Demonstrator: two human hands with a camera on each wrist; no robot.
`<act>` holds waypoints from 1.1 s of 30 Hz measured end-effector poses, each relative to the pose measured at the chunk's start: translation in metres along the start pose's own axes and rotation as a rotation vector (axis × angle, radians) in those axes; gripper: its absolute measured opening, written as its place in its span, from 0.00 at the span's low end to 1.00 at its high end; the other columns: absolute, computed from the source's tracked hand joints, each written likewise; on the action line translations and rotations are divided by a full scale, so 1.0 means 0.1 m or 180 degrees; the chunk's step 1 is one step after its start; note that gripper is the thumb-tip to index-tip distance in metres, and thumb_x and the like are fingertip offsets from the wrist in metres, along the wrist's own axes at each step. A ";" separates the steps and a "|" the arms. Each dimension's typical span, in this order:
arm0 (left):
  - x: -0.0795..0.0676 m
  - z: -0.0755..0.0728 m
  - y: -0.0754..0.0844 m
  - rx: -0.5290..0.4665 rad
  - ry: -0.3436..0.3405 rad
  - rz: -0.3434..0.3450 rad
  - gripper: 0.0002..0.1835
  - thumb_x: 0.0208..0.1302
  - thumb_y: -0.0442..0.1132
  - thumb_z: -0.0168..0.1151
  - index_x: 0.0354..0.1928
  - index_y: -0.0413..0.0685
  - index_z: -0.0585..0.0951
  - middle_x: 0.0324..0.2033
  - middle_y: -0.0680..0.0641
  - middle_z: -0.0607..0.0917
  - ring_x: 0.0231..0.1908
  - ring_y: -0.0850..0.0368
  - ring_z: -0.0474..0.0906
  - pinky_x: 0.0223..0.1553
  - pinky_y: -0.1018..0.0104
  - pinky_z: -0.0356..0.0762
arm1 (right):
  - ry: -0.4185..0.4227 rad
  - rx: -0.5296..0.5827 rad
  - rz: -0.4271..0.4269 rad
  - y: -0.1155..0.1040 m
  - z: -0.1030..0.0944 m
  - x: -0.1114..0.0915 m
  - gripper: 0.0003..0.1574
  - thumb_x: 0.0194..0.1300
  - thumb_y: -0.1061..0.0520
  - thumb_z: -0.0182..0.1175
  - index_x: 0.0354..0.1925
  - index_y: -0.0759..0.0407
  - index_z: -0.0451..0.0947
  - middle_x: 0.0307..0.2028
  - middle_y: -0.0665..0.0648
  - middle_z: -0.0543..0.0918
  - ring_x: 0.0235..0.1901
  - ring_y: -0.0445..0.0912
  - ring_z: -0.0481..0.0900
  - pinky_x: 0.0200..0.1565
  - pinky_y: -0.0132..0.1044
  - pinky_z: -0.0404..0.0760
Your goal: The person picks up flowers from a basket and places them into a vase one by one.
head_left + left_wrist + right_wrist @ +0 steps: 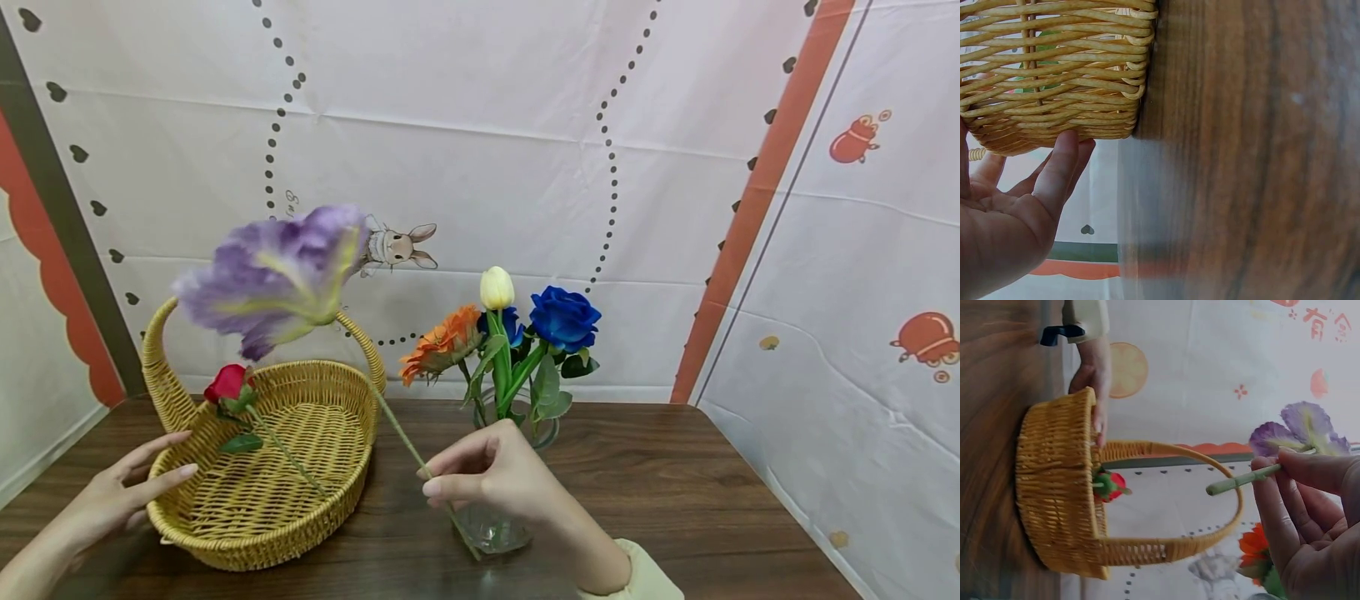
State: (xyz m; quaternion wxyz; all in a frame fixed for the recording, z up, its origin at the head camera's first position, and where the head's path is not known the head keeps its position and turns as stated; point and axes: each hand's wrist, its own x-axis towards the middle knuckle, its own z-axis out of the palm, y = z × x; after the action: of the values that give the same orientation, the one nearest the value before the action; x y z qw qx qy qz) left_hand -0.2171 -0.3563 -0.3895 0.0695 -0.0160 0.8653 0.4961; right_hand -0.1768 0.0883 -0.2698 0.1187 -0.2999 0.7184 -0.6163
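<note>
My right hand (498, 475) pinches the thin green stem of a purple flower (277, 275) between thumb and fingers. The large ruffled bloom leans left above the wicker basket (258, 554); the stem's cut end (1219, 487) points toward the basket in the right wrist view. My left hand (105, 504) holds the basket's left rim, some fingers over the edge and others against the outer wall (1054, 119). Inside the basket lies a red rose (228, 383) with green leaves, its head against the left side.
Right of the basket, a clear glass vase (491, 533) holds an orange flower (442, 342), a pale yellow tulip (497, 288) and blue roses (564, 318). My right forearm passes in front of it. The dark wooden table (675, 492) meets a printed white cloth (480, 100) behind.
</note>
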 end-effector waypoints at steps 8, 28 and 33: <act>0.00 0.00 0.00 0.0087 0.0047 -0.0036 0.34 0.67 0.55 0.47 0.69 0.72 0.44 0.49 0.28 0.67 0.25 0.59 0.71 0.25 0.63 0.72 | 0.0127 -0.0059 -0.0364 -0.08 -0.21 -0.06 0.14 0.53 0.66 0.64 0.35 0.79 0.78 0.22 0.50 0.81 0.21 0.37 0.76 0.25 0.31 0.78; 0.02 -0.02 -0.02 0.0010 -0.0014 -0.0056 0.38 0.67 0.55 0.48 0.72 0.60 0.41 0.62 0.21 0.46 0.51 0.44 0.70 0.39 0.61 0.76 | 0.0982 -0.0160 -0.0616 -0.28 -0.58 -0.03 0.14 0.54 0.66 0.64 0.37 0.75 0.76 0.27 0.50 0.83 0.25 0.41 0.80 0.30 0.40 0.80; 0.00 0.00 -0.01 0.0061 0.0060 0.0014 0.35 0.67 0.54 0.48 0.70 0.67 0.45 0.59 0.22 0.56 0.39 0.53 0.75 0.32 0.62 0.75 | 0.1155 -0.0191 -0.0772 -0.28 -0.63 0.01 0.11 0.54 0.66 0.64 0.36 0.72 0.78 0.27 0.51 0.84 0.25 0.41 0.80 0.30 0.39 0.81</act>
State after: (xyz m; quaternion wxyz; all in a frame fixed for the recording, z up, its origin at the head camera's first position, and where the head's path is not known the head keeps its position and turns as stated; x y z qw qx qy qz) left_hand -0.2172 -0.3574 -0.3906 0.0604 -0.0181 0.8707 0.4878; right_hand -0.2035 0.1375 -0.2291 -0.0965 -0.2716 0.7048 -0.6482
